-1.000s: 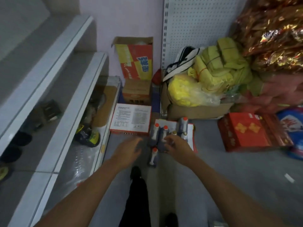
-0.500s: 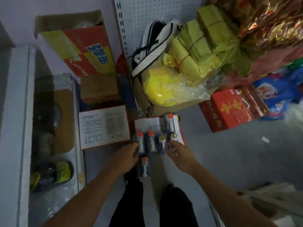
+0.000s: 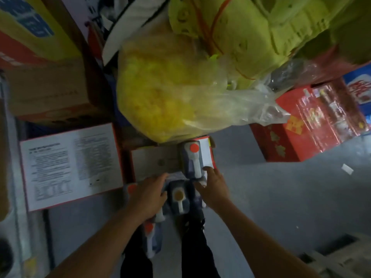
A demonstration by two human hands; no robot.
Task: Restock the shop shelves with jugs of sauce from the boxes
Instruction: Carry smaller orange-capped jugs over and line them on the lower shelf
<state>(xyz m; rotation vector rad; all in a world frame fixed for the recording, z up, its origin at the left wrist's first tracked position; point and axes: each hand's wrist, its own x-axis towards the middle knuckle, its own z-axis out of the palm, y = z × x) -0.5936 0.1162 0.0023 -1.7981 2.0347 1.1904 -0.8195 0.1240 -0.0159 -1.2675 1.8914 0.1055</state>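
Several dark jugs of sauce with white handles stand in an open red box (image 3: 210,155) and on the floor in front of it. One orange-capped jug (image 3: 192,158) stands at the box's back right. A jug with a yellowish top (image 3: 178,199) sits between my hands. My left hand (image 3: 149,195) curls over a jug handle (image 3: 160,217) that sticks out below the palm, and an orange cap (image 3: 131,188) shows beside it. My right hand (image 3: 214,189) closes over the handle of another jug (image 3: 197,199). A further jug (image 3: 151,237) stands near my legs.
A shut red box with a white printed label (image 3: 70,167) lies to the left, with brown cartons (image 3: 48,91) behind it. A big yellow plastic bag (image 3: 170,93) overhangs the open box. Red gift boxes (image 3: 305,125) sit on the grey floor at right.
My head has dropped much closer to the jugs. Both hands have moved from the edges of the cluster onto jug handles.
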